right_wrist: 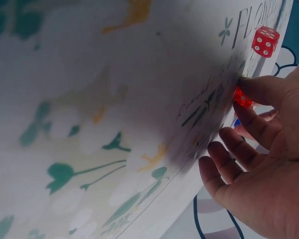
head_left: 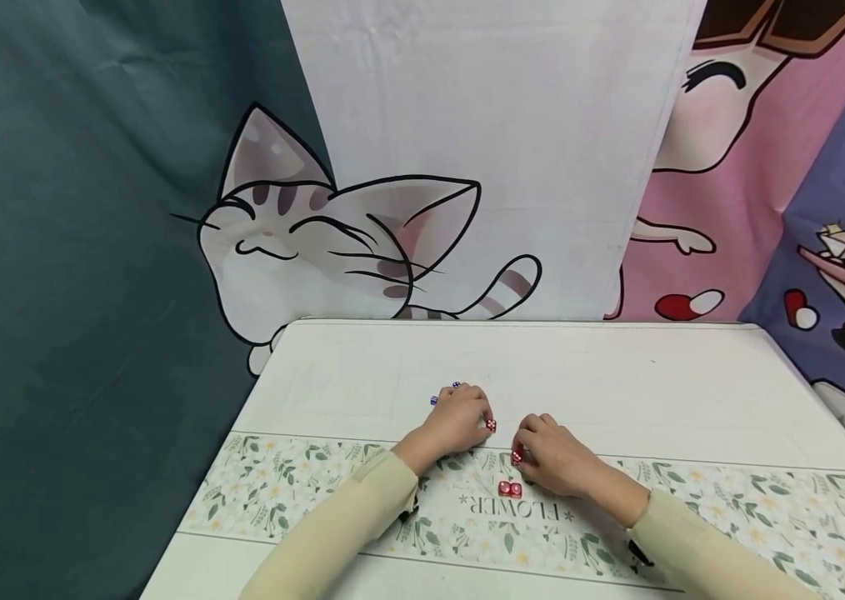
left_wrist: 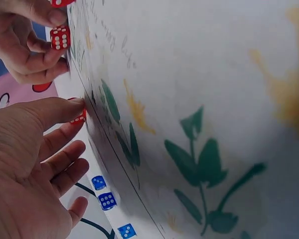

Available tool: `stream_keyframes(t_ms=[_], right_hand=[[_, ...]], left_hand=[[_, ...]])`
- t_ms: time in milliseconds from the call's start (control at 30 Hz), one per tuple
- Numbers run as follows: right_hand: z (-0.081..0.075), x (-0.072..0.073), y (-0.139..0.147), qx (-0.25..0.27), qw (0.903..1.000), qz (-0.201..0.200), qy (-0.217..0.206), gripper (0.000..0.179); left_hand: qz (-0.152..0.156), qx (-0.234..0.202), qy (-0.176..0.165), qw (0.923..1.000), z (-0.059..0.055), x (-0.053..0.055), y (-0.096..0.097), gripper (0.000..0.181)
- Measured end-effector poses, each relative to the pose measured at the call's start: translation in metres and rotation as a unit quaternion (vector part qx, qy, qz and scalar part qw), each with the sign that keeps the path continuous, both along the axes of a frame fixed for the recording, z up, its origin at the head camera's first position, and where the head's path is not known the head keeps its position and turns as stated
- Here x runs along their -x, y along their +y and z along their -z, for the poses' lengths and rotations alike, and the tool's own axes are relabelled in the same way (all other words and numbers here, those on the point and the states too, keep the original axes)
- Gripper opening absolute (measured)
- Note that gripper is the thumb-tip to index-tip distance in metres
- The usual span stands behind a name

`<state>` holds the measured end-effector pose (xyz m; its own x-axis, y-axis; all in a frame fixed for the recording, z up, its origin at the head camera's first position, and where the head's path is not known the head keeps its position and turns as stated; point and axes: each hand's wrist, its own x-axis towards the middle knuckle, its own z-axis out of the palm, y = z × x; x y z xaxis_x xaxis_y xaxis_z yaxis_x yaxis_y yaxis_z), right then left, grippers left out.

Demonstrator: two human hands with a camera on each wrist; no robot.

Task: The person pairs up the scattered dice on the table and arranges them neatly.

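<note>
Head view: at the table [head_left: 692, 392], the left hand [head_left: 458, 419] pinches one red die [head_left: 492, 425], the right hand [head_left: 552, 454] a second red die [head_left: 517, 457], just beyond two more red dice [head_left: 516, 490]. The step looks like lifting or setting down, I cannot tell which; the next move likely calls for a light, level hold. Left wrist view: both grips are narrow; the second red die turns six pips to the camera. Right wrist view: that die is half hidden; a cube, no long axis

Behind a white counter [head_left: 580, 367] with a floral band [head_left: 730, 508], a cloth backdrop [head_left: 527, 100] runs from dark teal through white to pink and purple, bearing a cartoon cat [head_left: 302, 242].
</note>
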<state>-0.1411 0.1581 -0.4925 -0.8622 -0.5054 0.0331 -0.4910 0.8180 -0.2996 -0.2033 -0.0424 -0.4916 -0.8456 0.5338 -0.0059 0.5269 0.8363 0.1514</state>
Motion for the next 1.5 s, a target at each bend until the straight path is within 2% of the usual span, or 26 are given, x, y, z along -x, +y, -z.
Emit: stream_keyframes(t_ms=[400,1233,1500], right_hand=[[0.002,0.000,0.001,0.007,0.9998,-0.011,0.013,0.014],[0.000,0.000,-0.004,0.010,0.9998,-0.015,0.007,0.013],[0.002,0.001,-0.003,0.012,0.9996,-0.019,0.013,0.014]], left_hand=[[0.014,-0.009,-0.009,0.9998,0.003,-0.011,0.000,0.012],[0.037,-0.018,-0.046,0.9981,0.000,-0.036,0.002,0.014],[0.044,-0.008,-0.038,0.9983,0.001,-0.039,0.004,0.016]])
